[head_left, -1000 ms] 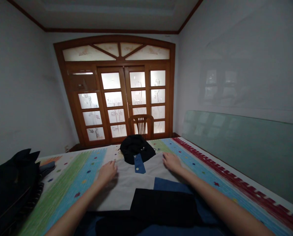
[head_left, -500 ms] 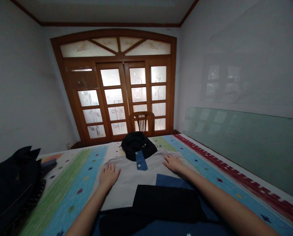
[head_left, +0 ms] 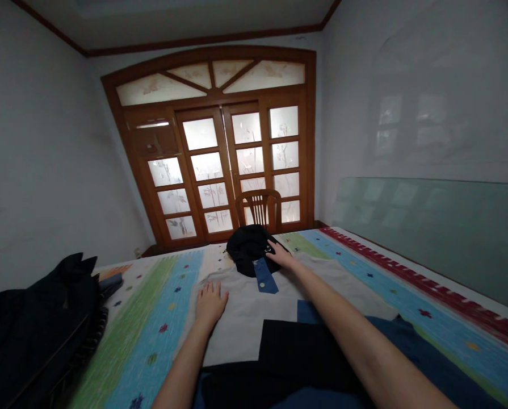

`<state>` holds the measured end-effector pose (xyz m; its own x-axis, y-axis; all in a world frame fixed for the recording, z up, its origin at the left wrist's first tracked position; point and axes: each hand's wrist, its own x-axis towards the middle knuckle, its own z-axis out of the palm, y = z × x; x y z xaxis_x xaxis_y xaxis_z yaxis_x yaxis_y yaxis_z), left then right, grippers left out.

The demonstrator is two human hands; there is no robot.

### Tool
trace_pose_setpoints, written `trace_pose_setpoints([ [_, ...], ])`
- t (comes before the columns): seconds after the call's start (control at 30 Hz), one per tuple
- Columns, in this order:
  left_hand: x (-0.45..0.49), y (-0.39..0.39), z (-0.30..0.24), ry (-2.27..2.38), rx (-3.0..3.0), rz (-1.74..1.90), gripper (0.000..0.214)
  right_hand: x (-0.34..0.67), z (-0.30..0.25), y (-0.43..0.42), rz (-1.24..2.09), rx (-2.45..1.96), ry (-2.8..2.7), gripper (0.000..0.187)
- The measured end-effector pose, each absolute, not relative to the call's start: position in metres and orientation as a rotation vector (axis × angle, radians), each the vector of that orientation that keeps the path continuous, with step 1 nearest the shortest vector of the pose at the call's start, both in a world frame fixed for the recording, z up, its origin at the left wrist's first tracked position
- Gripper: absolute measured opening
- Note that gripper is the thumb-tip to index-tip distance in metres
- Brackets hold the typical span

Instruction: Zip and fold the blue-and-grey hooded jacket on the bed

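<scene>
A hooded top (head_left: 236,335) with light grey, blue and black blocks lies spread on the patterned cloth. Its black hood (head_left: 246,250) points away from me, above a short blue placket (head_left: 265,277) with a button. My left hand (head_left: 211,305) rests flat on the grey shoulder at the left, fingers apart. At the hood's right edge is my right hand (head_left: 281,257), its fingers stretched over the black fabric by a small shiny eyelet. Part of the top's right side is hidden under my right forearm.
A dark heap of clothing (head_left: 36,329) sits at the left edge of the striped tablecloth (head_left: 151,318). Beyond the far edge stands a wooden chair (head_left: 260,205) before glazed wooden doors (head_left: 211,170). A pale green glass panel (head_left: 428,227) leans along the right wall.
My right hand has moved left from the grey right shoulder to the hood's edge. My left hand stays on the left shoulder. The view has shifted slightly.
</scene>
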<state>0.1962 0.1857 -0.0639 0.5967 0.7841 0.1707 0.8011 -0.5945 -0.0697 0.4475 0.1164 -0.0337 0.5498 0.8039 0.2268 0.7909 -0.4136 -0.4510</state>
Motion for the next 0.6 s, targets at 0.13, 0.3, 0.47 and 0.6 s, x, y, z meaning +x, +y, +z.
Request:
trace_pose_setpoints([
  [0.13,0.196,0.187,-0.065,-1.326,-2.704,-0.194,0.046,0.436,-0.043,0.125,0.04,-2.334,-1.318,0.045],
  [0.3,0.195,0.186,-0.063,-1.315,-2.728,-0.209,0.045,0.435,-0.045,0.114,-0.057,-2.299,-1.406,0.029],
  [0.47,0.196,0.185,-0.061,-1.328,-2.748,-0.238,0.044,0.425,-0.028,0.101,-0.228,-2.281,-1.447,0.018],
  [0.6,0.196,0.184,-0.06,-1.357,-2.775,-0.302,0.043,0.408,-0.012,0.075,-0.437,-2.139,-1.695,0.018],
])
